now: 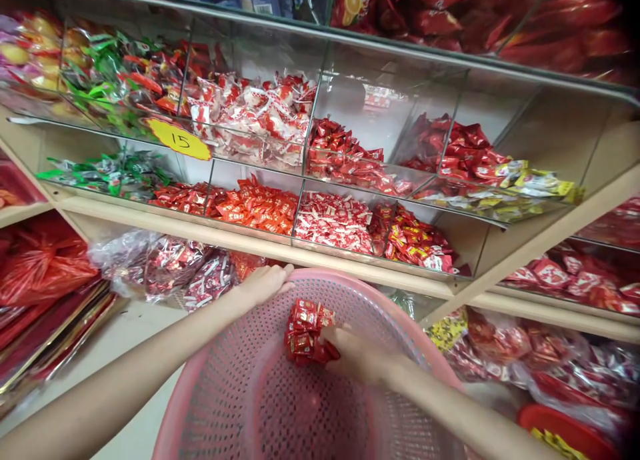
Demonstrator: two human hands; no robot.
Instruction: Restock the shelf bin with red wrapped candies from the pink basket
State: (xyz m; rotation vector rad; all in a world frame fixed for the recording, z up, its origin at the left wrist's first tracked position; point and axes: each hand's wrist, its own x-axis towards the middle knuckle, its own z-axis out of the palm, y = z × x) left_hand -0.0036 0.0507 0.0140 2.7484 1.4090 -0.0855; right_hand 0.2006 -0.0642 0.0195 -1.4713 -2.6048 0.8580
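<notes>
A large pink perforated plastic basket fills the lower middle of the view, its far rim close to the shelf edge. My left hand is closed on the basket's far left rim. Inside the basket, my right hand has its fingers wrapped round several red-wrapped candies, partly hidden behind the fingers. The bare perforated bottom of the basket shows below them.
Ahead stands a wooden shelf with clear bins of wrapped candies. A yellow tag reads 15. Bagged candies lie beneath. At the lower right is a red tub with yellow packets.
</notes>
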